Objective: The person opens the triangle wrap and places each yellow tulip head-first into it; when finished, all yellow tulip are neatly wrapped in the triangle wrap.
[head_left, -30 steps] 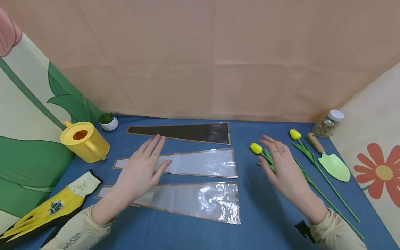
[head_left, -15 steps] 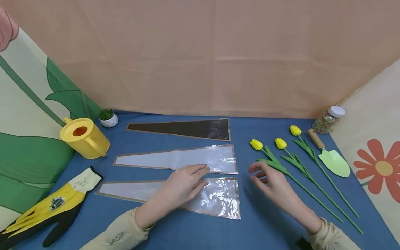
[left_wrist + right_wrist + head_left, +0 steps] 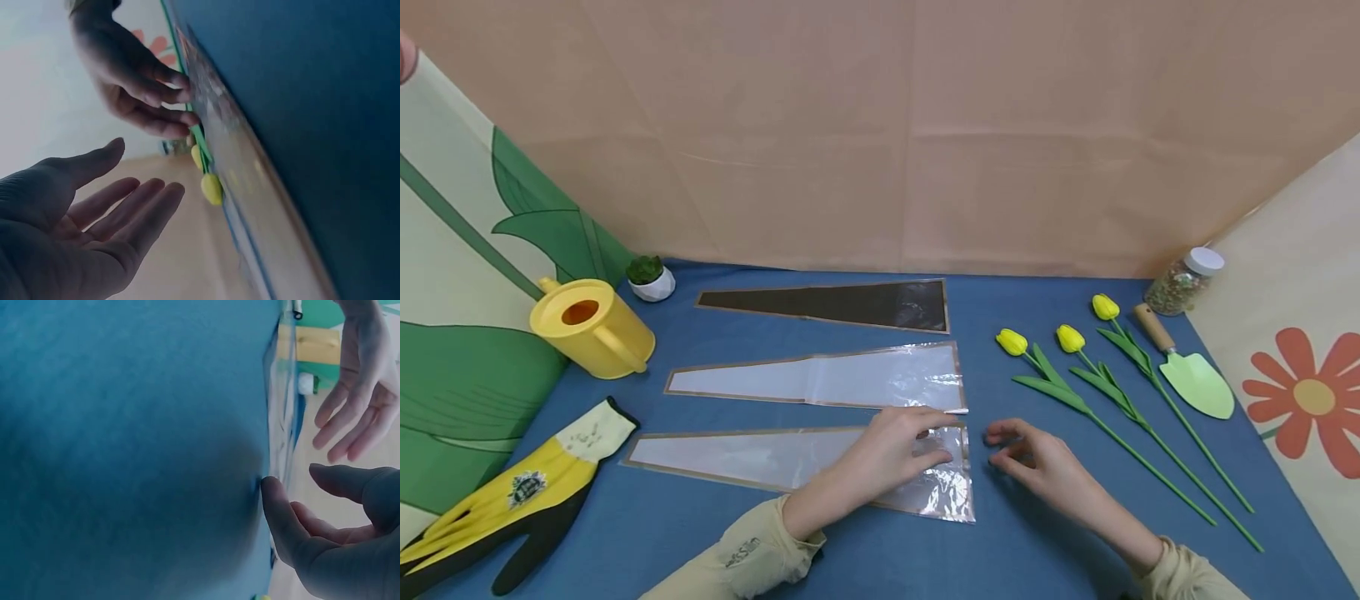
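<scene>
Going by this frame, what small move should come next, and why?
Probably the right hand should pinch the nearest clear tapered sleeve at its wide end: that hand holds nothing and sits just beside that end, while the left hand, also holding nothing, hovers above it.

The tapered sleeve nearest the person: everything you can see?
The sleeve is long, tapered and shiny, plastic-looking, pale to translucent, with thin brownish edging and strong glare at the wide end. It lies unheld on the blue cloth, narrow end leftward in the head view, partly hidden by the left hand, which hovers above without touching.
</scene>
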`<state>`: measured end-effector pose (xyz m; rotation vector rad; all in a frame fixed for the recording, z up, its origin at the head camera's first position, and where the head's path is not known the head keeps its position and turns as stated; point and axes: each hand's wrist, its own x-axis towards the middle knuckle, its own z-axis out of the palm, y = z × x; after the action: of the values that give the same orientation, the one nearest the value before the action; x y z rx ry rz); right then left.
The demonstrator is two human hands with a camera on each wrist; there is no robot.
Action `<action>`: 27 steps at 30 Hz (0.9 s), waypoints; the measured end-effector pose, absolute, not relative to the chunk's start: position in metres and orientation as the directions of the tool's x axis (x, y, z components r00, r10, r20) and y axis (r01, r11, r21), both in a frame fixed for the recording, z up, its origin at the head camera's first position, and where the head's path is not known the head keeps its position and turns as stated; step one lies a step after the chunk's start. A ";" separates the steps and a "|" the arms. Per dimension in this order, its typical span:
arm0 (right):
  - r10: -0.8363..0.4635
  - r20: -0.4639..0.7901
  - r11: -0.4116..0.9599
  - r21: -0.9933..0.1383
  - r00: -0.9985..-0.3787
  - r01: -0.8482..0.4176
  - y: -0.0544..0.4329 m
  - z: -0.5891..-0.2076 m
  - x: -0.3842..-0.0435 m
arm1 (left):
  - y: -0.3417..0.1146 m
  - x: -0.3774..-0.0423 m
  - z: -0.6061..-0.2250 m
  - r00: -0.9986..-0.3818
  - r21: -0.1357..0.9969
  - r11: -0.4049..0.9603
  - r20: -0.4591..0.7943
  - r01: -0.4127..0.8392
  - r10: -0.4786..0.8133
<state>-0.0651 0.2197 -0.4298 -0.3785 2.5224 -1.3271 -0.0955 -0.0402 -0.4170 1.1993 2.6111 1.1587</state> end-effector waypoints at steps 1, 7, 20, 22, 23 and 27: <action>-0.352 -0.125 0.544 -0.834 -0.928 -0.094 0.220 -0.431 -0.065 | -0.039 -0.096 -0.418 -0.701 0.666 0.414 0.233 0.620 0.674; -0.374 -0.156 0.528 -0.846 -0.914 -0.071 0.219 -0.433 -0.068 | -0.035 -0.098 -0.424 -0.711 0.742 0.388 0.167 0.546 0.683; -0.404 -0.186 0.503 -0.863 -0.896 -0.048 0.215 -0.433 -0.067 | -0.039 -0.100 -0.439 -0.804 0.859 0.357 0.100 0.367 0.586; -0.409 -0.194 0.502 -0.864 -0.892 -0.043 0.214 -0.432 -0.068 | -0.038 -0.098 -0.441 -0.814 0.852 0.376 0.096 0.365 0.573; -0.412 -0.199 0.502 -0.864 -0.889 -0.039 0.214 -0.432 -0.068 | -0.038 -0.098 -0.442 -0.817 0.842 0.391 0.096 0.371 0.569; -0.422 -0.209 0.498 -0.867 -0.882 -0.032 0.213 -0.431 -0.069 | -0.040 -0.096 -0.445 -0.820 0.791 0.444 0.122 0.420 0.560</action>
<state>-0.0694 0.2133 -0.4312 -0.3769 2.3500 -1.3478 -0.0961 -0.0396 -0.4455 0.8667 2.5317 1.3190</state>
